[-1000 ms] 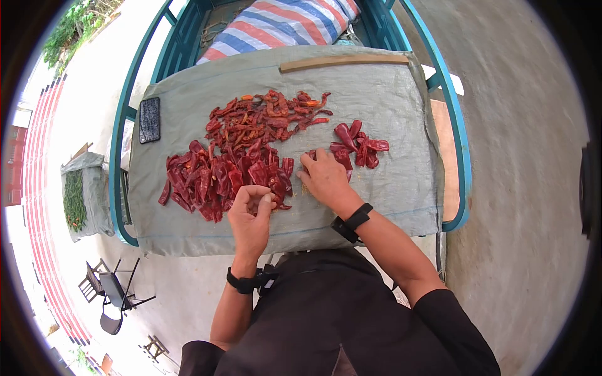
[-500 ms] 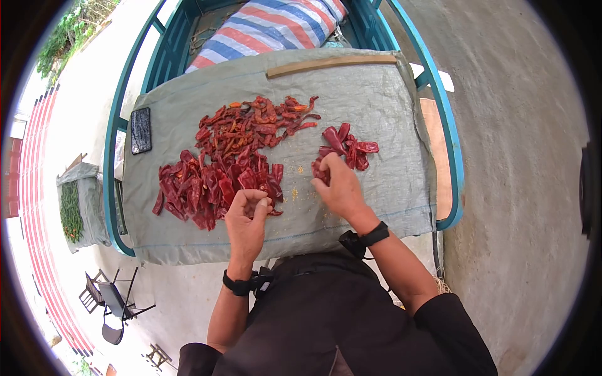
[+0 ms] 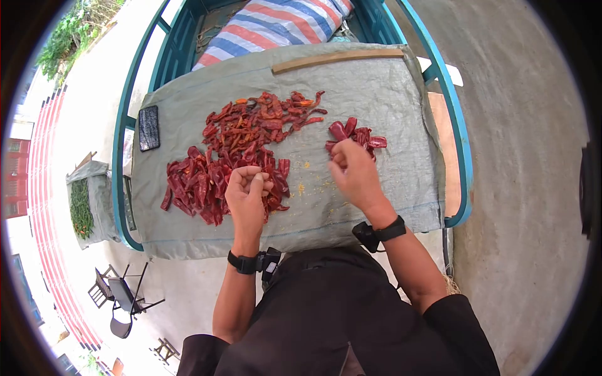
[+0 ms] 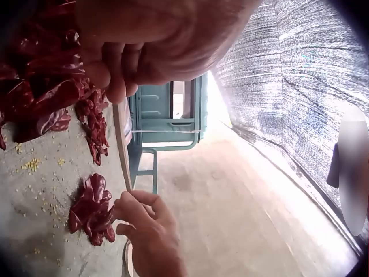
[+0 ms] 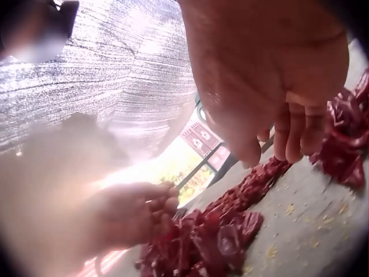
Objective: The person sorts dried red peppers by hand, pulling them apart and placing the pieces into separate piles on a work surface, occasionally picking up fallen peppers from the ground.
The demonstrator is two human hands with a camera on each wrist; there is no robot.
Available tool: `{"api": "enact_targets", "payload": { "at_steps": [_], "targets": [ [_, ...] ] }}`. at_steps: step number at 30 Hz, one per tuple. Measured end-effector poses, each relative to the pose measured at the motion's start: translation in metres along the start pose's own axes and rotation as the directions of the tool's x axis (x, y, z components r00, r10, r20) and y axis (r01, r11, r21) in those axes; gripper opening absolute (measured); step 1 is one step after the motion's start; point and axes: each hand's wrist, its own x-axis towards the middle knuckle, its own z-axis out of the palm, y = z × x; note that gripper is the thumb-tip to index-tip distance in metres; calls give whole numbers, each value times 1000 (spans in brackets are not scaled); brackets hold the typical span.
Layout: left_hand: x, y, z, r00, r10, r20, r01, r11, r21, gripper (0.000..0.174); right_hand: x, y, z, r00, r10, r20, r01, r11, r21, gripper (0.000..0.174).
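Note:
My left hand (image 3: 246,199) hovers over the near edge of a large pile of dark red dried chili peppers (image 3: 200,185), thumb close to its bent fingers. Nothing shows in it in the left wrist view, where its loosely curled fingers (image 4: 117,86) hang beside the peppers. My right hand (image 3: 359,175) is at the near side of a small group of wide dried red peppers (image 3: 376,142), overlapping part of it. In the right wrist view its fingers (image 5: 295,133) hang relaxed with nothing between them. Behind the large pile lie thinner, shriveled orange-red chilies (image 3: 238,135).
Yellow seeds (image 3: 301,188) are scattered on the grey-green woven sheet (image 3: 401,182) between the piles. A wooden strip (image 3: 338,59) lies along the far edge, a dark phone (image 3: 149,128) at the left. Teal metal rails (image 3: 454,138) flank the sheet.
My right hand picked up a pepper beside the small group, carried it rightward and away from me to that group, and released it. My left hand stayed over the large pile, shifting slightly.

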Motion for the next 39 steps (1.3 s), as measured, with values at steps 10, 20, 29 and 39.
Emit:
{"api": "enact_targets", "payload": {
  "at_steps": [10,20,29,39],
  "targets": [
    [-2,-6,-11,981,166,96,-190,760,621,17,15,-52,93,936,58,348,17,978,-210,83],
    [-14,-21,5,953,180,244,-297,715,633,23,11,-3,80,930,203,306,-291,916,276,64],
    [-7,-51,27,890,196,411,-452,486,748,38,-13,18,72,999,4,49,-8,997,78,73],
    [-7,-68,33,846,154,510,-532,301,791,33,-21,14,66,1000,17,15,-18,997,69,72]
  ]
}}
